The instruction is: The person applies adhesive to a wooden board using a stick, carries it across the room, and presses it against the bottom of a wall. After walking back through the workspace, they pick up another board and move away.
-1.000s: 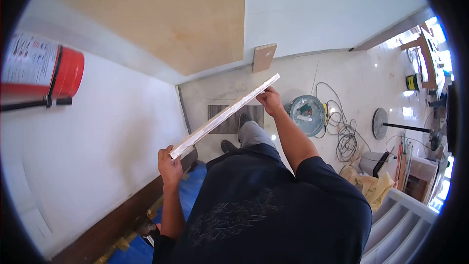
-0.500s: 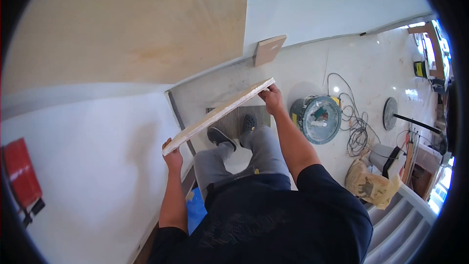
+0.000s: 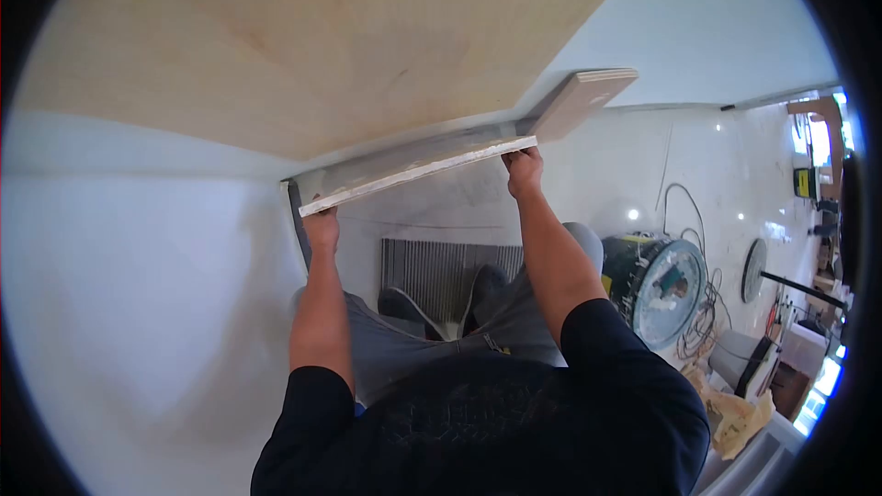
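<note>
A long board (image 3: 418,172) with a rough, pale edge spans the space between my two hands, its right end higher in the view than its left. My left hand (image 3: 321,226) grips the left end, fingers curled around the edge. Near the right end, my right hand (image 3: 524,171) is closed around the board from below. Beyond it rises a large wooden panel (image 3: 349,46) against the wall. The board's far face is hidden from me.
A stack of small boards (image 3: 588,99) leans on the wall at right. Under my shoes lies a ribbed mat (image 3: 413,262). To my right stand a round bucket (image 3: 666,289), a coiled cable (image 3: 695,331), a round disc with a black pole (image 3: 754,271) and a crumpled bag (image 3: 730,418).
The board has moved forward, closer to the wall and panel, and lies more level. My body has leaned forward, my knees now bent and spread.
</note>
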`<state>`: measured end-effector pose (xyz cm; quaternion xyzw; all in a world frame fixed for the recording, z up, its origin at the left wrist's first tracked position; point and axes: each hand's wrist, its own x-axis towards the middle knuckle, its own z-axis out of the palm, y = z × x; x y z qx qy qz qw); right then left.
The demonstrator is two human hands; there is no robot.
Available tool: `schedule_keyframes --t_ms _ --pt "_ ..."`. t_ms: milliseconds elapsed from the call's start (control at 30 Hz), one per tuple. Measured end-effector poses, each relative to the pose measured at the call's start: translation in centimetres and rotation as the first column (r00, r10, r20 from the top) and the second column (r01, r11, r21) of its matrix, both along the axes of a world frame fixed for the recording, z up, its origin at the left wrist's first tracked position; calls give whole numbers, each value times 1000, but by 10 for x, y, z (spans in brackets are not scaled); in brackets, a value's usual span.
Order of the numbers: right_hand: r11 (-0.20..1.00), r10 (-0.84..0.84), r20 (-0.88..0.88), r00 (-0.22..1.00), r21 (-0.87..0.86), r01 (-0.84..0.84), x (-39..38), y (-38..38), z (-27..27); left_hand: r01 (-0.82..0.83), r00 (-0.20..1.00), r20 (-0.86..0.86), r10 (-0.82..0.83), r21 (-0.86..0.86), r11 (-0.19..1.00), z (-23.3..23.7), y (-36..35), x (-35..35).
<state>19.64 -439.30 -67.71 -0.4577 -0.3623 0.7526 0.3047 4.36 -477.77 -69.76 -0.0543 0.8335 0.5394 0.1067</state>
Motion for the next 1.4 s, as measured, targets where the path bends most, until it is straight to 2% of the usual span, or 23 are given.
schedule_keyframes --t_ms 100,133,233,267,367,400,500,600,733,900,1000,1100,1133,1200,1333,1400 --pt "1000 10 -30 1000 15 -10 -18 0 -29 -80 997 4 81 181 980 -31 16 -12" --pt "1000 16 -32 999 14 -16 -19 -1 -33 -83 991 -80 108 266 960 -40 20 -14" --pt "995 96 -27 995 43 -95 -15 10 -79 -70 994 -69 83 171 983 -60 22 -31" --pt "994 97 -58 994 55 -94 -20 8 -76 -94 992 -62 106 168 981 -60 23 -38" --pt "991 125 16 992 52 -126 -28 11 -74 -159 985 -38 166 145 977 -50 30 -43" --pt "988 149 21 989 35 -150 -30 13 -75 -150 979 -110 173 190 970 -64 28 -46" --pt "994 101 64 993 35 -103 -35 15 -84 -182 979 -1 202 429 885 -81 27 -50" --pt "992 114 35 993 42 -116 -40 18 -96 -174 981 -47 186 198 965 -80 31 -50" --pt "991 123 19 992 58 -124 -40 15 -98 -193 981 8 196 228 954 -82 31 -53" --pt "990 125 96 987 55 -131 -46 16 -87 -174 984 86 156 278 945 -77 28 -59" --pt "985 161 142 977 47 -169 -43 22 -84 -186 982 36 185 319 929 -71 36 -58" --pt "958 260 138 956 84 -273 -43 32 -86 -184 982 73 171 243 952 -63 34 -62" --pt "966 242 109 964 68 -251 -44 37 -87 -177 984 43 172 217 960 -59 31 -64" --pt "940 307 173 936 95 -327 -44 41 -66 -154 987 -18 159 170 973 -51 31 -69" --pt "908 366 312 877 90 -410 -45 45 -46 -132 991 13 131 96 987 -32 30 -67" --pt "891 386 352 852 95 -443 -46 46 -42 -126 992 15 126 69 990 -38 30 -71"
